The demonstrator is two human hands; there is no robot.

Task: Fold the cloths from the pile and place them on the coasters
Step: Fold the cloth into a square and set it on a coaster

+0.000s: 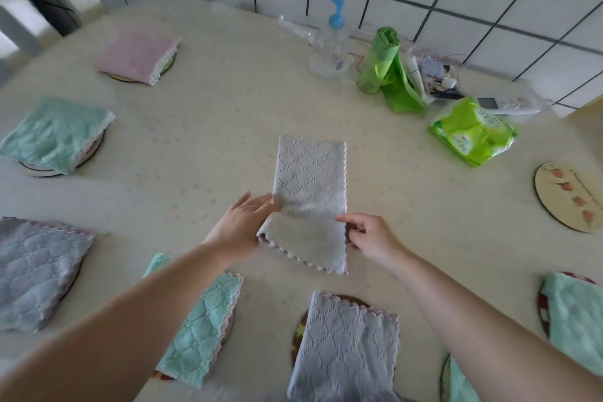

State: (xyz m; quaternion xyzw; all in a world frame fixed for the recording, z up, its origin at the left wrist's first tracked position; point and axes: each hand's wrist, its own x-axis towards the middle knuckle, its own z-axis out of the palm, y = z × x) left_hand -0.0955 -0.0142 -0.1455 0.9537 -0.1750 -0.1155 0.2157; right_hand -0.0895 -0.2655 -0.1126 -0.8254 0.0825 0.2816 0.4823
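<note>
Grey cloth [311, 192] lay lengthwise mid-tabletop [228, 101], near end lifted for folding over. Left hand [243, 227] gripped its left corner, right hand [367, 233] pinched the right edge. Bare coaster [569, 196] far right, presumably meant for it.

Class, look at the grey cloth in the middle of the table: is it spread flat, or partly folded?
Partly folded. The grey cloth is a long strip, its near end lifted and turned over by the left hand and right hand.

Cloth [311, 173] at table [228, 108] centre; folded cloths on surrounding coasters; bare coaster [567, 196] right
</note>
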